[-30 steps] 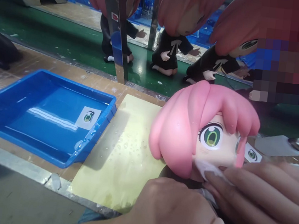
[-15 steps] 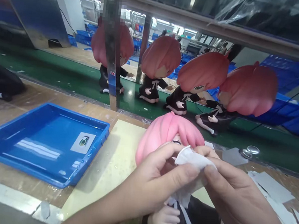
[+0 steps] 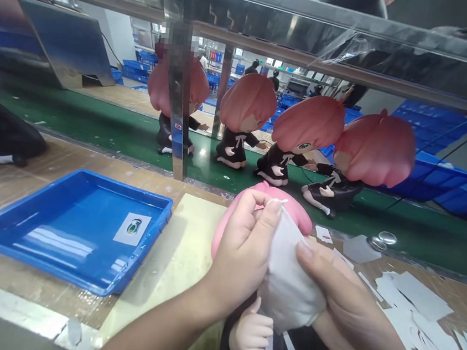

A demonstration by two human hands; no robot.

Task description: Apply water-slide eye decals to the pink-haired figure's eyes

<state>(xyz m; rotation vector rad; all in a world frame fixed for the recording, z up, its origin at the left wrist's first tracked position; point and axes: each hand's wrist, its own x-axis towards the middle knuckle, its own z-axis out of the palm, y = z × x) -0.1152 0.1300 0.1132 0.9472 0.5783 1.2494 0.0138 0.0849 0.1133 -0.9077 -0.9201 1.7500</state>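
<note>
A pink-haired doll (image 3: 228, 224) in a black dress stands on a yellow mat (image 3: 174, 258) right in front of me. A white cloth (image 3: 289, 281) covers its face. My left hand (image 3: 242, 254) pinches the cloth's top edge against the doll's hair, fingers closed. My right hand (image 3: 344, 315) cups the cloth from the right side and presses it to the face. The doll's small pale hand (image 3: 250, 332) shows below the cloth.
A blue tray (image 3: 64, 229) of water with an eye decal (image 3: 133, 227) floating in it sits to the left. Several finished pink-haired dolls (image 3: 303, 143) stand on the green belt (image 3: 96, 127) behind. White paper scraps (image 3: 412, 299) litter the wooden bench at right.
The view pulled back from the doll's face. Both hands brought the white cloth up and spread it over the face, which showed an eye one second ago.
</note>
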